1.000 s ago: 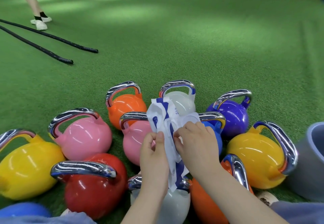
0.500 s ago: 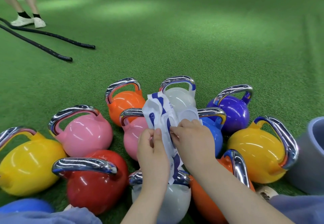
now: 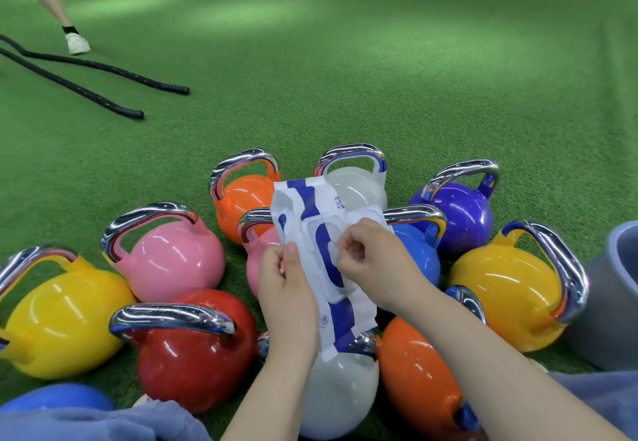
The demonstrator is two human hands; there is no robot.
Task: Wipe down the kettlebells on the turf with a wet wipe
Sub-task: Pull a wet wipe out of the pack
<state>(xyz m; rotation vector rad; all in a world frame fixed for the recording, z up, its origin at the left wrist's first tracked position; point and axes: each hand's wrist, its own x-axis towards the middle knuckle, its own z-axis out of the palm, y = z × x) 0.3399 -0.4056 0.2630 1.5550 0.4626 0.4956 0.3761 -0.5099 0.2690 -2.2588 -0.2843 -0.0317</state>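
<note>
Several coloured kettlebells with chrome handles stand clustered on the green turf [image 3: 345, 78], among them a red kettlebell [image 3: 193, 351], a pink kettlebell [image 3: 172, 261] and a white kettlebell [image 3: 338, 395]. Above them I hold a white and blue wet wipe pack [image 3: 321, 251]. My left hand [image 3: 286, 288] grips its left edge, thumb on top. My right hand [image 3: 373, 261] pinches the flap at the pack's middle opening, where a bit of white wipe shows.
A grey bucket [image 3: 614, 302] stands at the right edge beside a yellow kettlebell [image 3: 507, 285]. Two black battle ropes [image 3: 103, 95] lie on the turf at far left, where another person's foot [image 3: 77, 43] steps. My blue-clad knees fill the bottom corners.
The pack has turned flatter toward me, showing its middle opening. My right hand shifted from the pack's right side onto the flap. The other person's feet moved.
</note>
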